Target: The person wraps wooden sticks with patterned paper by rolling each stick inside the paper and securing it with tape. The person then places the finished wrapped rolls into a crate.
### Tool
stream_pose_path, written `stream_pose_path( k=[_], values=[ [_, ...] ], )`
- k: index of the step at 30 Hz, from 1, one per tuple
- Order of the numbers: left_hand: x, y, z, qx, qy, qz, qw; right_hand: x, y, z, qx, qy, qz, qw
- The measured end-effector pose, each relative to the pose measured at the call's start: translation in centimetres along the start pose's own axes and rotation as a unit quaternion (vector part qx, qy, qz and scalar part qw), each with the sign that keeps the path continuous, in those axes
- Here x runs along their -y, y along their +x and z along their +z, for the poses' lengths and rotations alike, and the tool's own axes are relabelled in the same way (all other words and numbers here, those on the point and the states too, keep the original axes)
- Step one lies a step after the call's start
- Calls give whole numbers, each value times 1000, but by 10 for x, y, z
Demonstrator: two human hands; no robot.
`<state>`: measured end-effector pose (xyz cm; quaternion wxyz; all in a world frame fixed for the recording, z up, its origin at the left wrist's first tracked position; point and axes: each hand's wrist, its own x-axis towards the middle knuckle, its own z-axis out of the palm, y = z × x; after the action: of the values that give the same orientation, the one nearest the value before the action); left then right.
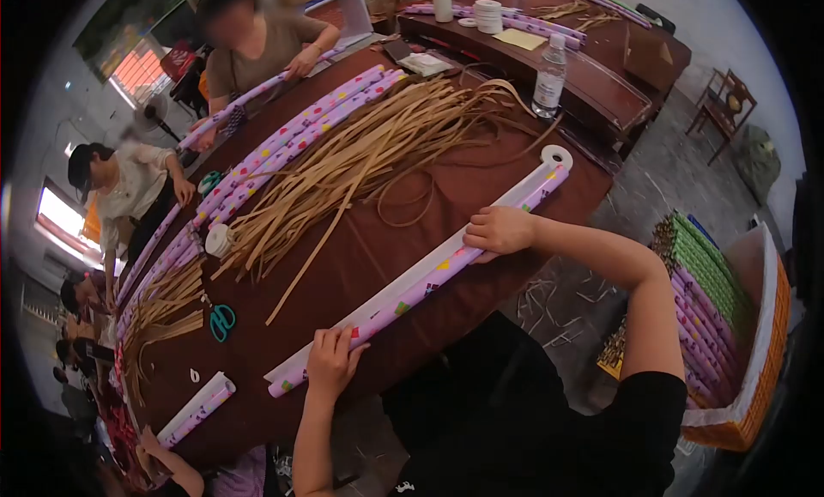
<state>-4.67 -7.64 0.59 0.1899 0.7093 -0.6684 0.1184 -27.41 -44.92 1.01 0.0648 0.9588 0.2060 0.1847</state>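
Observation:
A long roll of lilac patterned wrapping paper (418, 293) lies slantwise along the near edge of the table, with a white strip of its reverse side showing. Near its lower left end, my left hand (335, 364) grips it with the fingers bent over the top. Farther up towards the right end, my right hand (500, 231) is closed around it, the fingertips partly hidden. Just beyond the upper end sits a white tape roll (556, 159). Brown paper strips (360, 154) lie in a loose heap past the roll, and green-handled scissors (221, 323) rest to the left.
Finished-looking lilac rolls (292, 141) lie behind the strips. A water bottle (549, 78) stands at the back right. Co-workers (257, 55) handle similar rolls along the far side. On the floor at right, a wicker basket (766, 351) holds green and lilac rolls.

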Motion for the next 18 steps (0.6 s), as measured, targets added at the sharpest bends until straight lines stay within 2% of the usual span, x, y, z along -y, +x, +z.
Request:
stream_pose_path(
  k=[4, 8, 10, 12, 13, 14, 15, 16, 17, 18],
  values=[
    [-2, 1, -2, 22, 5, 20, 1000, 7, -7, 5, 52, 28, 38, 998],
    [-3, 1, 2, 32, 9, 15, 999, 8, -7, -4, 15, 27, 33, 999],
    [-2, -2, 1, 40, 12, 6, 999, 8, -5, -24, -19, 38, 74, 996],
    [-5, 0, 1, 23, -5, 13, 1000, -10, -15, -41, -127, -48, 259, 956],
    [-6, 1, 0, 23, -3, -4, 1000, -32, -31, -39, -131, -118, 381, 907],
    [-7, 1, -1, 22, -13, 3, 1000, -45, -44, -49, -69, -194, 509, 836],
    [-9, 1, -2, 20, -23, 8, 1000, -58, -68, -53, 9, -257, 551, 794],
    [-10, 0, -2, 22, -27, 5, 999, -69, -95, -51, 79, -254, 594, 760],
    [-10, -1, -2, 23, -31, 0, 999, -75, -98, -62, 172, -100, 712, 673],
    [-12, -3, -3, 16, -28, -5, 999, -83, -113, -57, 169, -38, 719, 673]
  ],
)
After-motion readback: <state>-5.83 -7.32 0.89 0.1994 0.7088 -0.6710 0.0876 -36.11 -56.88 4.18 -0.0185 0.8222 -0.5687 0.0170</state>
